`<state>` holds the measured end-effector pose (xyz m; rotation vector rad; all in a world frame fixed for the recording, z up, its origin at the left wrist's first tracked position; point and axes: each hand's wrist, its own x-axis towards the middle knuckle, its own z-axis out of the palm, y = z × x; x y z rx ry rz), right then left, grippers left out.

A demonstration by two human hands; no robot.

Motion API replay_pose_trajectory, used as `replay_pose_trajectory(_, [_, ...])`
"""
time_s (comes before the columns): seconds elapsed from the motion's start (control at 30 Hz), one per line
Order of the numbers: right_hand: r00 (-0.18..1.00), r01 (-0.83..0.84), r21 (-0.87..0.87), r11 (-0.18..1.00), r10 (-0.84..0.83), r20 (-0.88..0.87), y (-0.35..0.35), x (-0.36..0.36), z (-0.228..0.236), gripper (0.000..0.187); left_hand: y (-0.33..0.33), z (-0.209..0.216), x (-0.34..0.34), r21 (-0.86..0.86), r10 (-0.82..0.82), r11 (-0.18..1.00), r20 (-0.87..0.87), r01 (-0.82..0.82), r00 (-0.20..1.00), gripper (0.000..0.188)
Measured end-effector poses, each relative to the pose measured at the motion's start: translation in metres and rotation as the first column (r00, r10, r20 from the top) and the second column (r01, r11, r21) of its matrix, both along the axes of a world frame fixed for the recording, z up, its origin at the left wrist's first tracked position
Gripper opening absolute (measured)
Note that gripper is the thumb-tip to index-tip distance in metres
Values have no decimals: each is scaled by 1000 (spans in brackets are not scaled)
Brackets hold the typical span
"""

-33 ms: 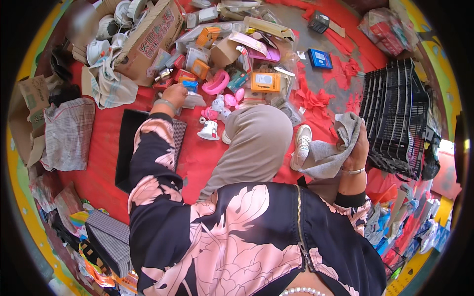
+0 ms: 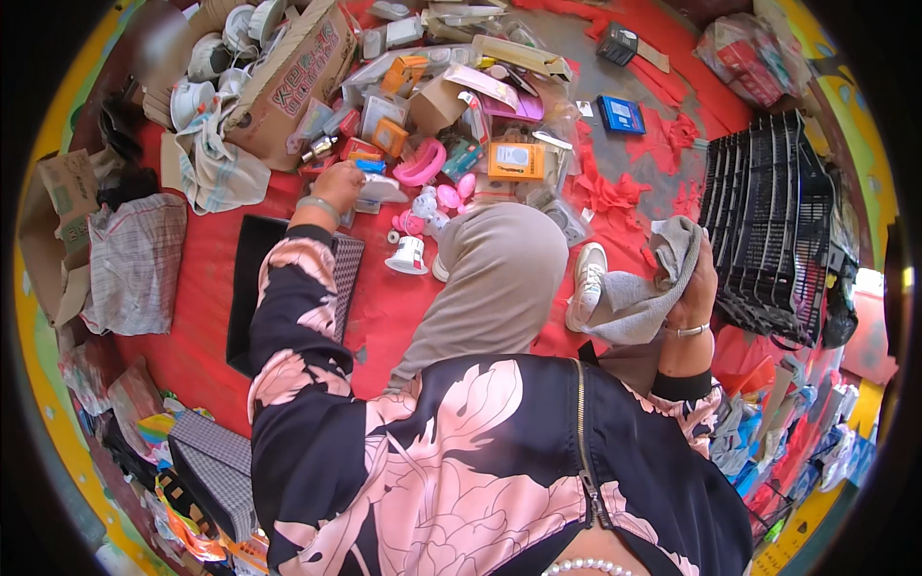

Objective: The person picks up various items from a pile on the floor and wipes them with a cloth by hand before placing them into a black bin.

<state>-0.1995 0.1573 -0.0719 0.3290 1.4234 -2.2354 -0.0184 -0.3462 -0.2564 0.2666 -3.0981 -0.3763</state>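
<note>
My left hand (image 2: 338, 187) reaches to the near left edge of a pile of small goods, its fingers curled in a pinch. At its fingertips is a pale white item (image 2: 384, 188), partly hidden, whose kind I cannot make out. My right hand (image 2: 697, 290) grips a grey cloth (image 2: 629, 312), which hangs down beside a white shoe (image 2: 588, 288). Close to the left hand lie a pink ring-shaped item (image 2: 419, 163), pink and white toys (image 2: 425, 206) and a white round fitting (image 2: 407, 255). An orange box (image 2: 517, 160) sits farther right in the pile.
A cardboard box (image 2: 288, 96) with white round fittings stands far left, a checked towel (image 2: 226, 168) at its side. Below the left forearm is an open dark case (image 2: 245, 288). Black plastic crates (image 2: 764, 230) stand at the right. A blue box (image 2: 621, 114) lies on the floor.
The white item at my left fingertips has shifted slightly up and to the right. My right hand and the grey cloth stay in place.
</note>
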Motion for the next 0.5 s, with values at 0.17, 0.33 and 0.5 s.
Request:
replay_pose_trajectory(0.17, [999, 52, 1, 999, -52, 3, 1, -6, -8, 32, 71, 122, -14, -149, -193, 980, -564, 130, 803, 14])
replay_pose_trajectory(0.33, [992, -71, -363, 929, 104, 73, -13, -4, -11, 35, 153, 210, -44, -385, -446, 895, -733, 227, 514, 17])
replay_pose_trajectory(0.5, [968, -208, -600, 772, 249, -15, -38, 11, 13, 45, 238, 257, -69, -558, -685, 724, -653, 406, 323, 17])
